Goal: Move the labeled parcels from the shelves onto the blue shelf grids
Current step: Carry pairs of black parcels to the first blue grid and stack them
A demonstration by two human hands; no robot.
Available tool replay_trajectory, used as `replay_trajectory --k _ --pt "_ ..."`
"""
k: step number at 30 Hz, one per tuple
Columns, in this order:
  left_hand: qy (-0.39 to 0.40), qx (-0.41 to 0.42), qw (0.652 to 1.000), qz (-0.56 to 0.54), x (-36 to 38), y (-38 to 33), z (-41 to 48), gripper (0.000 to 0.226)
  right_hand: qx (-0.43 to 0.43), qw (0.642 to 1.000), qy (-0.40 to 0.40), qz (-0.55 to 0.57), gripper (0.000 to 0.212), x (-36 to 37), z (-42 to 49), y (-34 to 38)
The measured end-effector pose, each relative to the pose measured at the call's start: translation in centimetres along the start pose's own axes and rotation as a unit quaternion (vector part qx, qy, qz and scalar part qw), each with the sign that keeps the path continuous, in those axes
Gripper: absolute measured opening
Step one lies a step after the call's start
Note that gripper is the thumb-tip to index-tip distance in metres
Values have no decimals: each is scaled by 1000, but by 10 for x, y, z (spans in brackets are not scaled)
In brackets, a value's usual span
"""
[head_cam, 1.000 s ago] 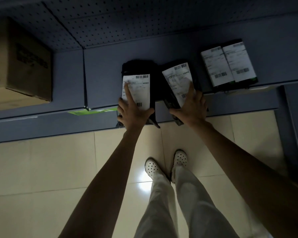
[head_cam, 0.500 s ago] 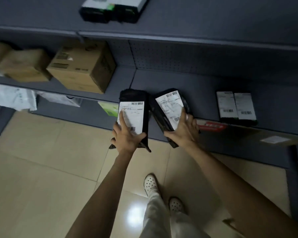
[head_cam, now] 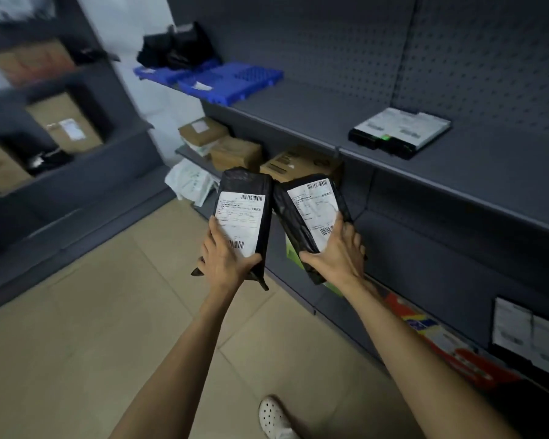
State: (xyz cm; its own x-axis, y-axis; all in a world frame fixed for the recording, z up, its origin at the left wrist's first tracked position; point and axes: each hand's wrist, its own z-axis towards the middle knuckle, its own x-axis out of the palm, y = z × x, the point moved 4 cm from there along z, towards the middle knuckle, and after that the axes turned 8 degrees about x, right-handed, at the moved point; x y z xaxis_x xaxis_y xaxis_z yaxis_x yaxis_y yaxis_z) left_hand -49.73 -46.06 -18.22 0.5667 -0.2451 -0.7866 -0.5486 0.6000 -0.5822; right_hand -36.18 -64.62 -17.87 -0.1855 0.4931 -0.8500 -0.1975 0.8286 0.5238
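The left hand [head_cam: 227,259] is wrapped around the lower end of a black plastic parcel with a white barcode label [head_cam: 244,217], thumb across the label's bottom edge, holding it upright in the air above the tiled floor. The right hand [head_cam: 336,253] grips a second black labelled parcel [head_cam: 311,213], tilted left so the two parcels' top corners touch. Well beyond them, blue plastic shelf grids [head_cam: 235,79] lie on the dark grey upper shelf [head_cam: 298,112], carrying a heap of black bags [head_cam: 176,47].

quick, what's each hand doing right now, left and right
Left hand: closed on a black labeled parcel, held in the air.
Right hand: closed on a second black labeled parcel, tilted, also in the air.
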Motion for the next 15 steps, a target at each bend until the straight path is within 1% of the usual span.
replay_trajectory --k 3,7,11,15 --pt "-38 -8 999 -1 -35 7 26 126 -34 999 -6 12 124 -4 10 48" --pt "-90 4 996 -11 -75 16 78 125 -79 996 -31 22 124 -9 39 117" --pt "-136 12 991 -17 -109 32 147 124 -111 992 -59 25 125 -5 77 194" --pt "-162 18 986 -36 -134 60 227 124 -129 988 -71 33 126 13 118 275"
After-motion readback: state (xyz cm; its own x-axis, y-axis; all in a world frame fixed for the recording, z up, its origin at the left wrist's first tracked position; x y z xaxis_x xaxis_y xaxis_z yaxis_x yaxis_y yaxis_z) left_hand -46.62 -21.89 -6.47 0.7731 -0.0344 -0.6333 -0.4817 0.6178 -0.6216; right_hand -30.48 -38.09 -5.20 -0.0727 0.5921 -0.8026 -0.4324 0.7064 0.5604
